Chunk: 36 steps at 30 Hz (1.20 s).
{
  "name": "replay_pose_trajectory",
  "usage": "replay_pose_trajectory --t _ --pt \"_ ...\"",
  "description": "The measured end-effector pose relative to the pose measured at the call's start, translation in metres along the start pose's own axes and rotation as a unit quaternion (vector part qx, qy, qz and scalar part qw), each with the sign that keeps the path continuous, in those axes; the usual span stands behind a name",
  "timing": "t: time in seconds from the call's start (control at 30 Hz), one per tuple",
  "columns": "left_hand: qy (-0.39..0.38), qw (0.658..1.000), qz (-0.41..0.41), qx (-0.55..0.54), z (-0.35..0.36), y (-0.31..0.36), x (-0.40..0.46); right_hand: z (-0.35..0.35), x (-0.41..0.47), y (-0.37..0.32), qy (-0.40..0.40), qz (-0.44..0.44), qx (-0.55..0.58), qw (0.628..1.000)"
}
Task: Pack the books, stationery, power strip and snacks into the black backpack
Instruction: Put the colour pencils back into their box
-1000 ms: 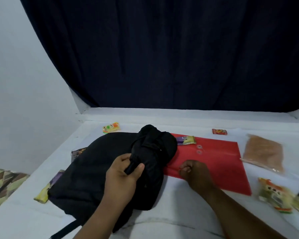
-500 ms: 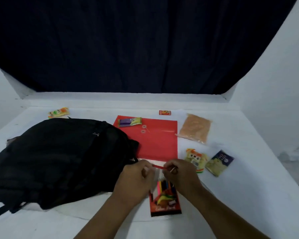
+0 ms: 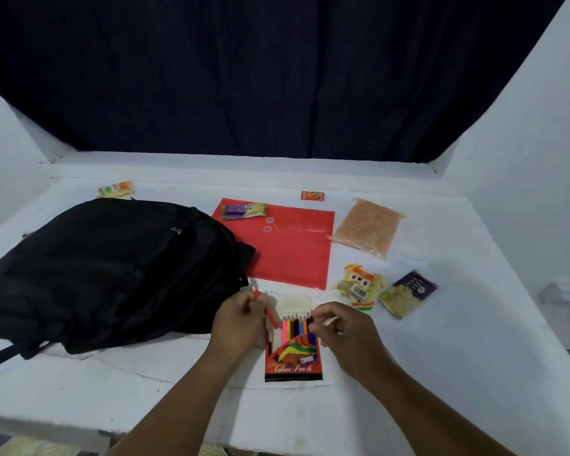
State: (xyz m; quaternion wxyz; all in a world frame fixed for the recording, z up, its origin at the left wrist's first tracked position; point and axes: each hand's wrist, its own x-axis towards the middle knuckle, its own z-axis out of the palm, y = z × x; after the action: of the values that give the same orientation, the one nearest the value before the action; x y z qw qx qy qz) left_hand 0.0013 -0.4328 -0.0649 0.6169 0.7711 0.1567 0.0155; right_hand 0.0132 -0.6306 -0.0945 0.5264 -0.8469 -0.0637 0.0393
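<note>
- Your left hand pinches a red pencil between curled fingers, just above the left edge of the pencil box. The pencil slants from upper left down toward the box's open top.
- Your right hand is curled at the box's upper right corner and pinches a pale, thin item; you cannot tell from this view what that item is.
- The box lies flat on the white table between your 2 hands, with its flap folded back and a row of pencil tips showing.
- The black backpack lies on its side at your left, its near edge just beside your left hand. Whether its zip is open cannot be told.
- A red envelope lies flat behind the box, its left edge tucked under the backpack.
- A purple and yellow snack rests on the envelope's far left corner.
- A small red packet lies beyond the envelope, apart from it.
- A clear bag of orange-brown grains sits right of the envelope.
- A yellow and orange snack and a dark purple packet lie side by side, near your right hand.
- An orange and green snack lies behind the backpack at the far left.
</note>
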Motion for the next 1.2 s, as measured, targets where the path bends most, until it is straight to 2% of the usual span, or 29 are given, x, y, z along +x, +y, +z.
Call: replay_pose_trajectory --t 0.07,0.17,0.27,0.4,0.5,0.6,0.7,0.87,1.1,1.2 --pt "-0.002 0.998 0.049 0.036 -0.003 -0.008 0.001 0.001 0.000 0.004 0.015 0.027 0.026 0.999" --pt "-0.008 0.997 0.073 0.021 -0.002 -0.034 0.001 0.004 -0.001 0.008 0.052 0.062 0.052 0.995" --pt "0.035 0.991 0.120 0.047 0.004 -0.049 -0.005 0.005 -0.004 0.014 0.085 0.070 0.063 0.992" --pt "0.032 0.985 0.160 0.055 0.005 -0.062 -0.001 0.008 -0.008 0.021 0.092 0.033 0.027 0.995" --pt "0.042 0.967 0.221 0.120 0.002 -0.069 0.002 0.010 -0.009 0.024 0.096 0.011 0.022 0.995" --pt "0.014 0.952 0.262 0.159 -0.001 -0.077 0.006 0.011 -0.009 0.029 0.104 -0.020 0.016 0.994" --pt "-0.016 0.951 0.264 0.159 -0.001 -0.079 0.008 0.012 -0.010 0.033 0.108 -0.047 0.004 0.993" --pt "-0.007 0.949 0.268 0.168 0.001 -0.083 0.011 0.014 -0.007 0.040 0.103 -0.067 -0.023 0.992" --pt "-0.036 0.963 0.207 0.170 0.001 -0.089 0.016 0.017 -0.006 0.043 0.107 -0.080 -0.033 0.990" --pt "-0.040 0.949 0.228 0.212 -0.001 -0.090 0.015 0.018 -0.006 0.043 0.109 -0.082 -0.040 0.990"
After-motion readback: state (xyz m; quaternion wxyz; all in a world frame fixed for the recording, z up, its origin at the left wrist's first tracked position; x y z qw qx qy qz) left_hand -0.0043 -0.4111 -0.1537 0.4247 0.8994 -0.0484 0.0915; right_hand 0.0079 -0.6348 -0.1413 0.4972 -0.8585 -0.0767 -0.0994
